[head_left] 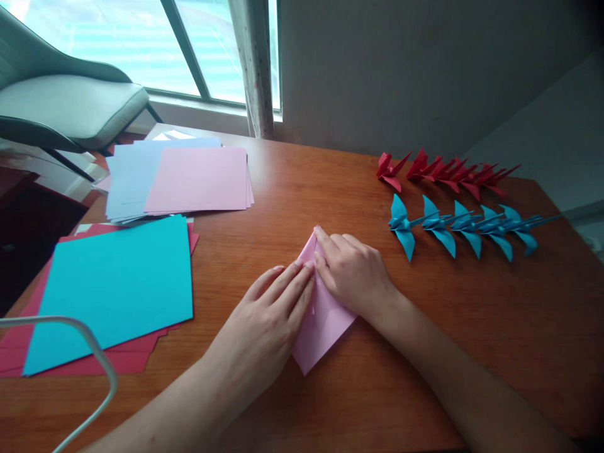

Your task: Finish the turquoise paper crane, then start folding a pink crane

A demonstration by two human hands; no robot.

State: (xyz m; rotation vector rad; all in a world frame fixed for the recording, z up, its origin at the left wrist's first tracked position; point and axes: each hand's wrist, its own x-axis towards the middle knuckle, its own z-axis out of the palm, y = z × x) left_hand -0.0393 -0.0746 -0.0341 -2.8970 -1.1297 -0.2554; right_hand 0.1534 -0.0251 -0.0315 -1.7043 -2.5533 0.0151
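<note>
A brown wooden table [283,189] fills most of my view, with a window [127,38] beyond its far left. The folded pink paper [325,333] lies flat near the middle, under and between the two hands, one corner pointing away and another toward the wearer. From here I see the left hand [276,305] laid over its left side, fingers straight and close together. The right hand [352,270] has its index finger at the far tip and its thumb just below, other fingers curled; I can't tell whether it pinches. Blue paper birds [465,223] stand well to the right.
</note>
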